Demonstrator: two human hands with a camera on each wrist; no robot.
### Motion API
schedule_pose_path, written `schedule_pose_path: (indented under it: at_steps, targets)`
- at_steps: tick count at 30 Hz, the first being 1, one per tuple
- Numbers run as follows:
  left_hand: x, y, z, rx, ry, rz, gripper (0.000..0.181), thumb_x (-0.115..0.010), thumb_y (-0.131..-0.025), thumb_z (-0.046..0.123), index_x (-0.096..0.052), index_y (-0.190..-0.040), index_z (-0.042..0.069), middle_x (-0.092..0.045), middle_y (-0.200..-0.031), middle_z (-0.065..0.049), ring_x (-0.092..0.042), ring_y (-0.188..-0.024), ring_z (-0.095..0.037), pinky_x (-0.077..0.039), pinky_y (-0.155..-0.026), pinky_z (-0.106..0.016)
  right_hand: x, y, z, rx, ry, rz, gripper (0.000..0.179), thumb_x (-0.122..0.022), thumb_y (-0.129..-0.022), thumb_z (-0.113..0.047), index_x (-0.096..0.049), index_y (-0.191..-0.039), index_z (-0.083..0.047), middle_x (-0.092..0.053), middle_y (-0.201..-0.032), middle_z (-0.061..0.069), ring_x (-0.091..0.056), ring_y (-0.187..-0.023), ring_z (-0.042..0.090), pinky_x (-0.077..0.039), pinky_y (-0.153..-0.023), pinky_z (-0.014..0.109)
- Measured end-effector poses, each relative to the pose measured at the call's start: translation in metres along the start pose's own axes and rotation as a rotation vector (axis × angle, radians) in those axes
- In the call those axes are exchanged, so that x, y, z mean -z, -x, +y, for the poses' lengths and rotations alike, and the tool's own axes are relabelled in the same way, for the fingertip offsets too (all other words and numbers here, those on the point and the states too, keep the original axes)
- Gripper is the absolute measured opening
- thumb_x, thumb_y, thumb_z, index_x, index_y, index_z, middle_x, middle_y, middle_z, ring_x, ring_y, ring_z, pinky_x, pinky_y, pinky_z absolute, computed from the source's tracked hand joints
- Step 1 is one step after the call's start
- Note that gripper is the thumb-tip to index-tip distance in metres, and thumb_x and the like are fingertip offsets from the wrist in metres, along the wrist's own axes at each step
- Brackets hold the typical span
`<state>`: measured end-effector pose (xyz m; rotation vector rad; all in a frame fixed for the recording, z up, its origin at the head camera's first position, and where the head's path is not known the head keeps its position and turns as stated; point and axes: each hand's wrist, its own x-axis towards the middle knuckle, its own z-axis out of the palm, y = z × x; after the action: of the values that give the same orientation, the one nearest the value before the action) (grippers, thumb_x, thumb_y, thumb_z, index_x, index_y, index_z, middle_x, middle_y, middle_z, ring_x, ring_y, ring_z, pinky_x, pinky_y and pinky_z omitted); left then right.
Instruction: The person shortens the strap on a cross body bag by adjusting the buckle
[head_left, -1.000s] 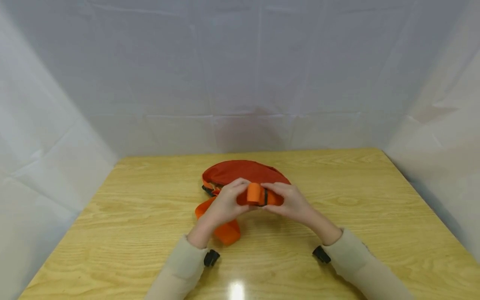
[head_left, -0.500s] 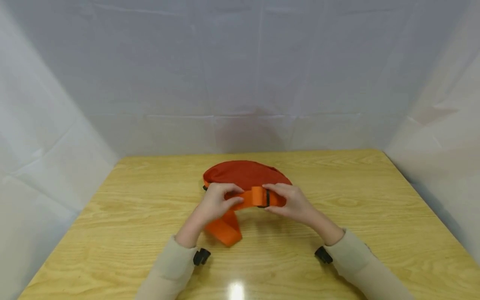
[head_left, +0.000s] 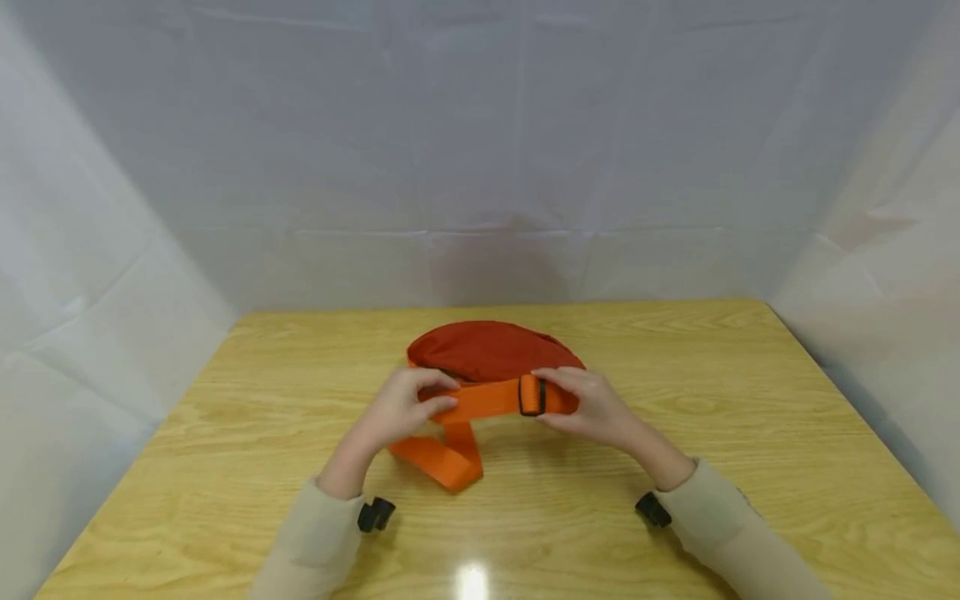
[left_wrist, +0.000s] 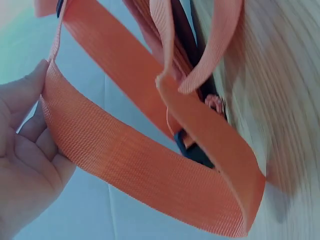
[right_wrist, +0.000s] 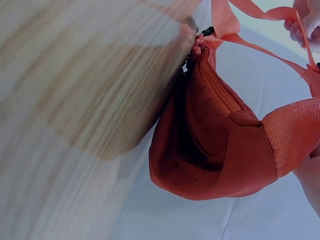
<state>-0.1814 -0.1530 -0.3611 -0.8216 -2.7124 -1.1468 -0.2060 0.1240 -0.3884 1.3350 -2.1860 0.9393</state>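
Observation:
A red waist bag lies on the table, its orange strap stretched level in front of it. Thumb and fingers of my left hand pinch the strap left of the middle; the left wrist view shows the webbing dropping from them in a wide loop. On the other side, my right hand grips the strap just beside a black slide adjuster. In the right wrist view the bag's body tapers into the wide webbing by that hand, whose fingers are mostly hidden.
A loose strap fold rests on the wooden table below the left hand. Close to the bag, a black plastic buckle shows in the left wrist view. Pale sheeting encloses the table's back and sides.
My left hand has moved left away from the right hand, drawing out the strap between them. The strap's raised loop at the adjuster has shrunk flat. My right hand has shifted slightly right.

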Motion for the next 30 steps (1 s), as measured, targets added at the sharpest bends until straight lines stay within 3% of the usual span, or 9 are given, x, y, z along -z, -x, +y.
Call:
schedule_pose_path:
  at_steps: [11, 17, 21, 26, 30]
  targets:
    - [0.019, 0.010, -0.011, 0.053, 0.003, 0.001, 0.014, -0.065, -0.080, 0.007, -0.067, -0.093, 0.007, -0.064, -0.087, -0.003, -0.057, -0.071, -0.011, -0.047, -0.060, -0.026, 0.007, 0.004, 0.006, -0.027, -0.002, -0.021, 0.056, -0.081, -0.057, -0.002, -0.057, -0.107, 0.006, -0.061, -0.092, 0.016, -0.056, -0.074, 0.020, -0.047, -0.057, 0.028]
    - [0.024, 0.012, -0.013, 0.076, 0.032, -0.011, 0.014, -0.064, -0.080, 0.007, -0.067, -0.094, 0.006, -0.063, -0.084, -0.001, -0.056, -0.066, -0.009, -0.047, -0.057, -0.026, 0.010, 0.004, 0.008, -0.063, 0.005, -0.076, 0.054, -0.080, -0.060, -0.006, -0.058, -0.108, 0.004, -0.061, -0.093, 0.014, -0.056, -0.076, 0.019, -0.047, -0.059, 0.029]
    - [0.020, 0.012, -0.010, 0.044, -0.011, -0.031, 0.015, -0.064, -0.081, 0.011, -0.066, -0.095, 0.006, -0.063, -0.082, 0.000, -0.056, -0.068, -0.010, -0.047, -0.060, -0.026, 0.013, 0.003, 0.007, -0.124, 0.012, -0.170, 0.050, -0.078, -0.064, -0.007, -0.056, -0.108, 0.002, -0.061, -0.096, 0.013, -0.057, -0.077, 0.019, -0.048, -0.063, 0.030]
    - [0.006, 0.010, -0.004, -0.045, -0.069, -0.104, 0.015, -0.063, -0.082, 0.013, -0.065, -0.095, 0.005, -0.063, -0.086, 0.000, -0.058, -0.076, -0.010, -0.047, -0.067, -0.025, 0.019, 0.005, 0.012, -0.233, 0.021, -0.352, 0.046, -0.075, -0.070, -0.008, -0.053, -0.110, -0.002, -0.059, -0.096, 0.006, -0.054, -0.076, 0.014, -0.046, -0.065, 0.029]
    - [-0.006, 0.010, -0.001, -0.067, -0.129, -0.178, 0.016, -0.063, -0.083, 0.014, -0.065, -0.096, 0.007, -0.063, -0.084, 0.002, -0.057, -0.074, -0.008, -0.046, -0.065, -0.022, 0.021, 0.008, 0.017, -0.237, 0.063, -0.475, 0.043, -0.071, -0.074, -0.011, -0.054, -0.112, -0.003, -0.060, -0.099, 0.006, -0.055, -0.077, 0.013, -0.046, -0.066, 0.029]
